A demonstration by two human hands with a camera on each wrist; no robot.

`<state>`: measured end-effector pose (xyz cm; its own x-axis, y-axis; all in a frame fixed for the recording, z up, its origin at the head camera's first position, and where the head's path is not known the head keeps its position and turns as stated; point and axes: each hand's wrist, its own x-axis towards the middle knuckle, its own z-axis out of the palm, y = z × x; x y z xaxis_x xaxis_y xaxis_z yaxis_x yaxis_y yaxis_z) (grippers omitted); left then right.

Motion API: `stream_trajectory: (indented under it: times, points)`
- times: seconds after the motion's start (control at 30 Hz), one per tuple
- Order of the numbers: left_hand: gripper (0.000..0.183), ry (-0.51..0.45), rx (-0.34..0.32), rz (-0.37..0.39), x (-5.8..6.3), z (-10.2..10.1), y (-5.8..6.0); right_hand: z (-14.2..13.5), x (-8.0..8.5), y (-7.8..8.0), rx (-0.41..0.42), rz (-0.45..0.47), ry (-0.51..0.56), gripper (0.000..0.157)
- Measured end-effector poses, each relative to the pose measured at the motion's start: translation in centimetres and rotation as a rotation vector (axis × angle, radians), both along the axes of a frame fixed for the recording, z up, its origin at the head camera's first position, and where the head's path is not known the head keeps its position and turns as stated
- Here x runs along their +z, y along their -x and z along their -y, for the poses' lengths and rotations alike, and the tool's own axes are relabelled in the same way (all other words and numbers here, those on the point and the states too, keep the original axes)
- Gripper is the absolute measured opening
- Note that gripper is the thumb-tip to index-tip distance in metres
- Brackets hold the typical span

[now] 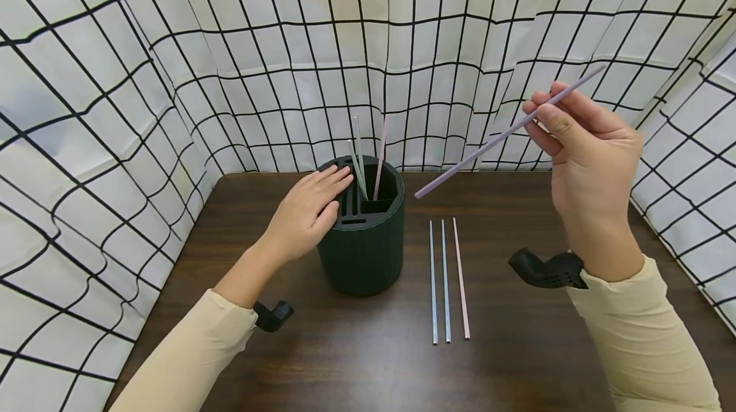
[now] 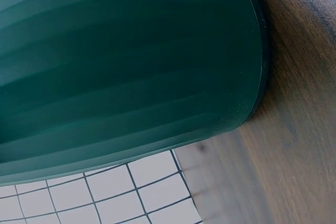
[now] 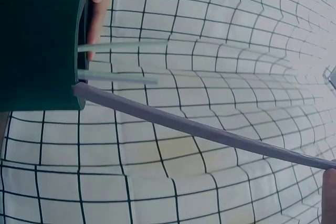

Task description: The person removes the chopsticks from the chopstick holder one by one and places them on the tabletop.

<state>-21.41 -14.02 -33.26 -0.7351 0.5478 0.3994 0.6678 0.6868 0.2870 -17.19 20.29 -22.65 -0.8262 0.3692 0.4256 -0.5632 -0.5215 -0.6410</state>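
Observation:
A dark green utensil holder (image 1: 362, 259) with slots and a larger compartment in its top stands upright on the table. My left hand (image 1: 307, 211) rests on the slotted left part of its top, fingers extended. Two pale green chopsticks (image 1: 358, 163) and a pink chopstick (image 1: 380, 160) stick up out of the larger compartment. My right hand (image 1: 592, 144) pinches a purple chopstick (image 1: 489, 144) between thumb and fingers. It slants in the air, its lower end right of the holder. In the right wrist view, that purple chopstick (image 3: 199, 128) overlaps the holder's rim.
Two light blue chopsticks (image 1: 446, 284) and another pink chopstick (image 1: 462, 284) lie side by side on the dark wooden table (image 1: 345, 361), right of the holder. A white curtain with a black grid (image 1: 276, 48) surrounds the back and sides.

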Motion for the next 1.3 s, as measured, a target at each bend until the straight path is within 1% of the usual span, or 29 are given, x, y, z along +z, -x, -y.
stream_trajectory:
  times: [0.17,0.3,0.43,0.6,0.8,1.0,1.17,1.3]
  points:
    - [0.05,-0.008,0.0,0.002,-0.1,0.0,0.0,-1.4,-0.4,0.4,-0.013,0.05,0.018,0.037]
    - [0.05,-0.007,-0.002,0.012,-0.1,0.0,0.0,-2.4,-0.9,1.0,-0.002,0.08,0.025,0.034]
    - [0.05,-0.005,-0.003,0.009,-0.1,0.0,0.0,-3.2,-1.5,1.6,0.024,0.118,0.005,0.03]
    - [0.05,-0.003,-0.002,0.004,-0.1,0.0,0.0,-4.2,-2.6,2.4,0.062,0.194,-0.058,0.027]
    - [0.05,-0.01,-0.003,0.002,-0.1,0.0,0.1,-5.2,-4.2,3.3,0.126,0.275,-0.14,0.021]
    - [0.05,-0.01,-0.004,0.008,0.0,-0.2,0.1,-6.0,-5.4,4.3,0.173,0.359,-0.213,0.018]
    - [0.05,-0.016,-0.002,0.008,-0.1,-0.1,0.0,-6.5,-7.0,5.1,0.23,0.47,-0.307,0.015]
    - [0.05,-0.016,0.0,0.005,-0.1,-0.1,0.0,-7.2,-8.2,5.6,0.335,0.561,-0.348,0.016]
